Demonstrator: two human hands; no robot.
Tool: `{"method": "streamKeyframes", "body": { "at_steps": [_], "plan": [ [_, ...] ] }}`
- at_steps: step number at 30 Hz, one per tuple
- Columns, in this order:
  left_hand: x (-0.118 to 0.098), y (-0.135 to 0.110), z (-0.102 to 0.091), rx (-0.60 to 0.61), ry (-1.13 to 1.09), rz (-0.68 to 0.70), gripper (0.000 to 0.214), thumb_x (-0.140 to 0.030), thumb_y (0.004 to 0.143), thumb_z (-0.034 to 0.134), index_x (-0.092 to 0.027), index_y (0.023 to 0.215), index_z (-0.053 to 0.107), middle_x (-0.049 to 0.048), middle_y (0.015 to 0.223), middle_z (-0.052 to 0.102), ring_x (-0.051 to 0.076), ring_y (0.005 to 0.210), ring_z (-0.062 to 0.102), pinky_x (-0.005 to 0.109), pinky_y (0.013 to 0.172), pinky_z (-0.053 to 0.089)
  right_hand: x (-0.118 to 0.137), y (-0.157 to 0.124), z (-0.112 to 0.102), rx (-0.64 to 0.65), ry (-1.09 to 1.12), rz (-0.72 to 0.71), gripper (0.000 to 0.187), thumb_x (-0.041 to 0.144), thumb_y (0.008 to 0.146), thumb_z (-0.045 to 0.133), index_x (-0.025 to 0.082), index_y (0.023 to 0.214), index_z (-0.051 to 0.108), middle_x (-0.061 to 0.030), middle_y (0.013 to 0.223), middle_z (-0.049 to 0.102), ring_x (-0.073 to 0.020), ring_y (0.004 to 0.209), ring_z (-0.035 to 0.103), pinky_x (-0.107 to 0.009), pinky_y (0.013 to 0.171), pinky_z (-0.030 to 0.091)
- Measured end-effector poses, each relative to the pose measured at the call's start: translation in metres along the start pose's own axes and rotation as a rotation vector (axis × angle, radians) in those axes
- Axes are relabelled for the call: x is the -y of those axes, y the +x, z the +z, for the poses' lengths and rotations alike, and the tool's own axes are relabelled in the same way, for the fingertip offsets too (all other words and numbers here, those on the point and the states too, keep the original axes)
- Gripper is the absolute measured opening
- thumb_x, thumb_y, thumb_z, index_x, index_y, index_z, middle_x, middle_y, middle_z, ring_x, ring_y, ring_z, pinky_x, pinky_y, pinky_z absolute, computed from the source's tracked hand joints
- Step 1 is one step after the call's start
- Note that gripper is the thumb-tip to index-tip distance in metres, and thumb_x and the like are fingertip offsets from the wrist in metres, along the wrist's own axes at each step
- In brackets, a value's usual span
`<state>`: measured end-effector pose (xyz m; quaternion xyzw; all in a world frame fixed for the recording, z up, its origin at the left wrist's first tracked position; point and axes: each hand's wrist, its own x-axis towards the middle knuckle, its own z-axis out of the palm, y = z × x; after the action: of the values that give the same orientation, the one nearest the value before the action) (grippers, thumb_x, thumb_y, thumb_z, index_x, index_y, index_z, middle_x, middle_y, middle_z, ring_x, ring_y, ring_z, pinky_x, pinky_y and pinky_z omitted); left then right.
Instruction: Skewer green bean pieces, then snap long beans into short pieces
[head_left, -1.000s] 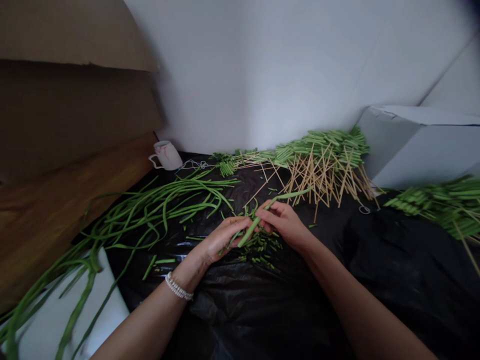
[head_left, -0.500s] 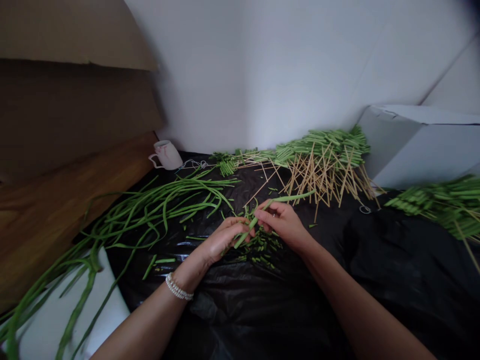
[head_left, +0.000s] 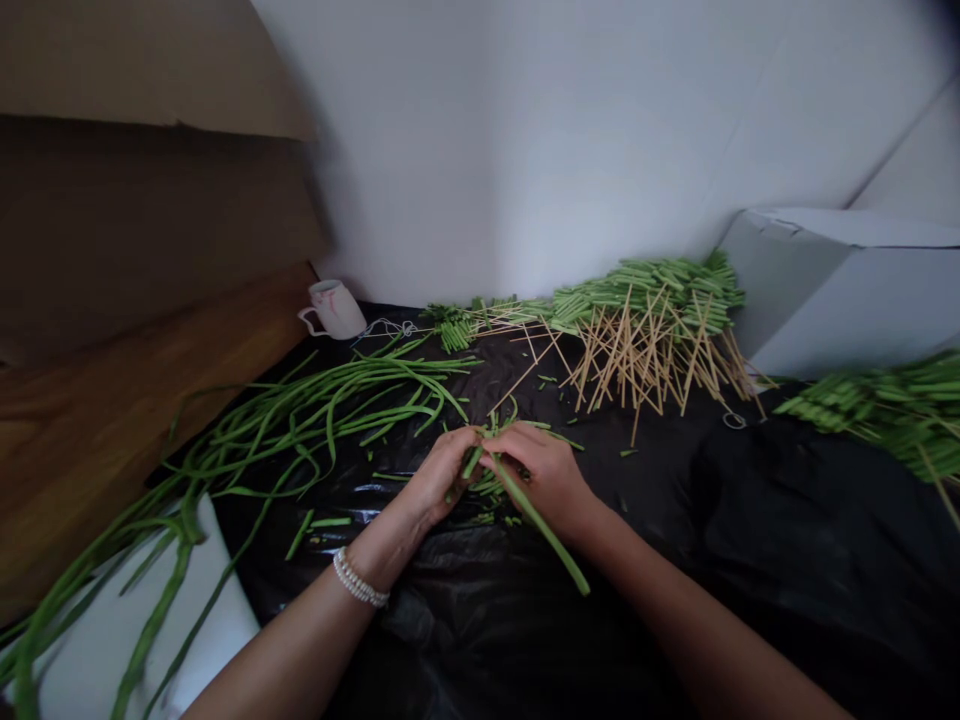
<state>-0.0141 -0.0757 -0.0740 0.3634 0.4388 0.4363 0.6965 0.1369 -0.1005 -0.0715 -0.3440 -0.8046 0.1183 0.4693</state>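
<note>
Left hand [head_left: 441, 472] and right hand [head_left: 546, 478] pinch one long bean [head_left: 551, 540] with closed fingers, seemingly mid-snap, which calls for a short, firm bend.

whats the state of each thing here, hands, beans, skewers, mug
left hand: pinching the long bean at its upper end
right hand: pinching the long bean beside it
long bean: held, slanting down past the right wrist
loose long beans: uncut, sprawled on the black sheet
cut bean pieces: scattered under the hands
skewered beans: piled, sticks fanning out
mug: looks tilted

Black plastic sheet [head_left: 787, 520]: long beans [head_left: 352, 400] left, skewers [head_left: 637, 360] back, cut bits [head_left: 322, 522] middle.
</note>
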Motion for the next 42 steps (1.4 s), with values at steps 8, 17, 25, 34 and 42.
{"method": "streamKeyframes", "body": {
  "at_steps": [8, 17, 25, 34, 42],
  "plan": [
    [-0.005, 0.006, -0.005, 0.003, -0.051, -0.020, 0.013, -0.025, 0.065, 0.060, -0.016, 0.061, 0.051, -0.0083, 0.047, 0.036, 0.003, 0.039, 0.025, 0.017, 0.037, 0.017, 0.002, -0.004, 0.003, 0.094, 0.030, -0.008, 0.015, 0.017, 0.093, 0.052, 0.019, 0.094, 0.066, -0.0079, 0.091, 0.069, -0.0192, 0.087, 0.063, -0.031, 0.079, 0.050],
    [-0.014, -0.011, 0.000, 0.359, 0.088, 0.013, 0.016, -0.023, 0.073, 0.053, -0.015, 0.061, 0.049, -0.0043, 0.053, 0.038, 0.005, 0.042, 0.026, 0.022, 0.042, 0.018, -0.014, 0.011, -0.004, -0.240, 0.806, 0.692, 0.023, 0.039, 0.078, 0.069, 0.018, 0.076, 0.060, 0.0031, 0.058, 0.061, -0.0086, 0.045, 0.053, -0.021, 0.044, 0.041],
    [-0.010, -0.009, -0.004, 0.308, 0.332, 0.218, 0.021, -0.027, 0.080, 0.047, -0.015, 0.064, 0.054, -0.0031, 0.051, 0.041, 0.008, 0.045, 0.034, 0.023, 0.047, 0.026, -0.037, 0.010, -0.020, -0.521, 0.746, 0.718, 0.029, 0.044, 0.078, 0.068, 0.020, 0.080, 0.053, 0.0034, 0.065, 0.063, -0.0069, 0.046, 0.053, -0.017, 0.042, 0.041],
    [-0.001, -0.003, -0.005, 0.116, 0.763, 0.585, 0.030, -0.033, 0.088, 0.060, -0.019, 0.112, 0.070, 0.0089, 0.113, 0.070, 0.024, 0.109, 0.060, 0.036, 0.100, 0.041, -0.025, 0.003, -0.011, -0.094, 0.608, 0.556, 0.017, 0.037, 0.092, 0.048, 0.022, 0.101, 0.048, 0.0032, 0.072, 0.063, -0.0108, 0.046, 0.057, -0.023, 0.045, 0.046],
    [-0.004, -0.003, -0.002, 0.048, 0.399, 0.378, 0.021, -0.033, 0.074, 0.076, -0.015, 0.085, 0.076, 0.0045, 0.084, 0.072, 0.017, 0.080, 0.063, 0.027, 0.079, 0.047, -0.013, -0.002, -0.009, 0.204, 0.155, 0.382, 0.060, 0.020, 0.090, 0.051, 0.018, 0.146, 0.030, 0.0054, 0.065, 0.058, -0.0151, 0.060, 0.055, -0.027, 0.061, 0.040]
  ]
}}
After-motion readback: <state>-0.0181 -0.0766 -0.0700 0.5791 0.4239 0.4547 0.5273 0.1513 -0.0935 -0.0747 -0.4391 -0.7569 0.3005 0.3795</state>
